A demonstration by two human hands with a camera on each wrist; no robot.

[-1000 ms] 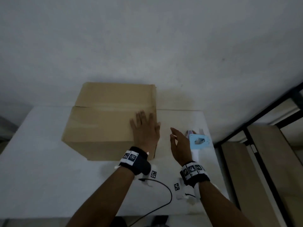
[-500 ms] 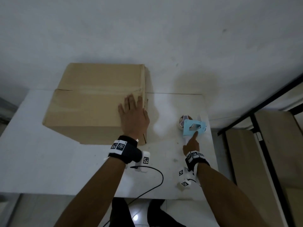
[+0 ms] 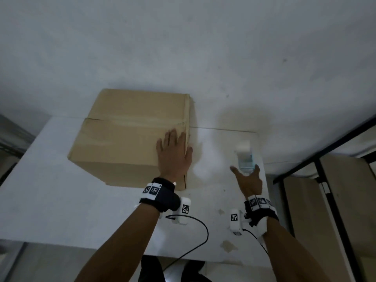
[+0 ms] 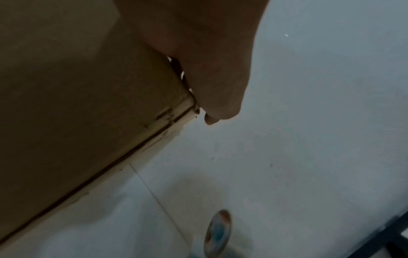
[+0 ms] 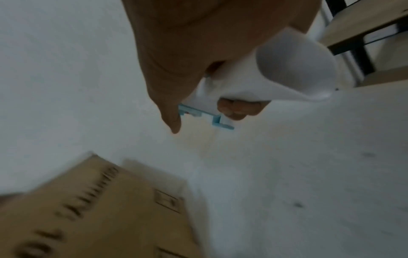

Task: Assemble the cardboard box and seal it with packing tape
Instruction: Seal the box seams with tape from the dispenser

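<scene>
The brown cardboard box stands closed on the white table, its top flaps meeting in a seam. My left hand lies flat with straight fingers on the box top at its right edge; the left wrist view shows the thumb over the box corner. My right hand grips the tape dispenser, white-handled with a light blue frame, at the table's right side. Seen from the right wrist, its fingers curl round the white handle, with the box below left.
A pale wall rises right behind the table. At the right stands a black metal frame with wooden panels, close to the table's edge. A black cable trails from my left wrist over the front edge.
My right hand has reached the tape dispenser, closed round its handle and tipped it up from where it lay. My left hand stays flat on the box top.
</scene>
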